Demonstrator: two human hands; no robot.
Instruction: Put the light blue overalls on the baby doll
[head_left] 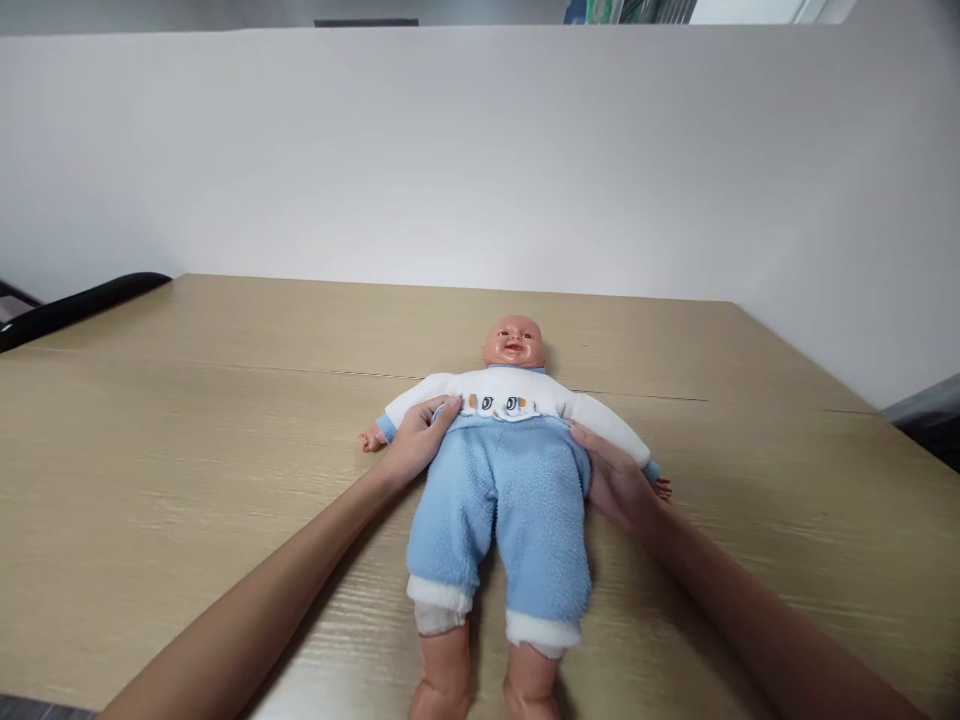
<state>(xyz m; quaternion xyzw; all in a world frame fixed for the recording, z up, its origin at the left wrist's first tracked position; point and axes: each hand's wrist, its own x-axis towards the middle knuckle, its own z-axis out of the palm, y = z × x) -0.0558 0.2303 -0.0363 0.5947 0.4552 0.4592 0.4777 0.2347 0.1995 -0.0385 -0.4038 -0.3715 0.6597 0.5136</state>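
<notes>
A baby doll [514, 345] lies on its back on the table, head toward the far wall and feet toward me. It wears a white top [510, 385] with eye-like patches and fluffy blue pants [499, 470] with white cuffs. The waistband is up against the top's lower edge. On the left, my left hand [424, 435] is closed on the waistband, thumb over the cloth. Opposite it, my right hand [613, 475] grips the waistband with its thumb on top; its other fingers are partly hidden beside the doll. Pale fabric [439, 618] shows below one cuff.
The light wooden table [225, 400] has a thin seam running across it. A white partition [480, 160] rises behind its far edge. Black chair parts [82, 308] stand at the left edge, and a dark object [930, 420] is at the right.
</notes>
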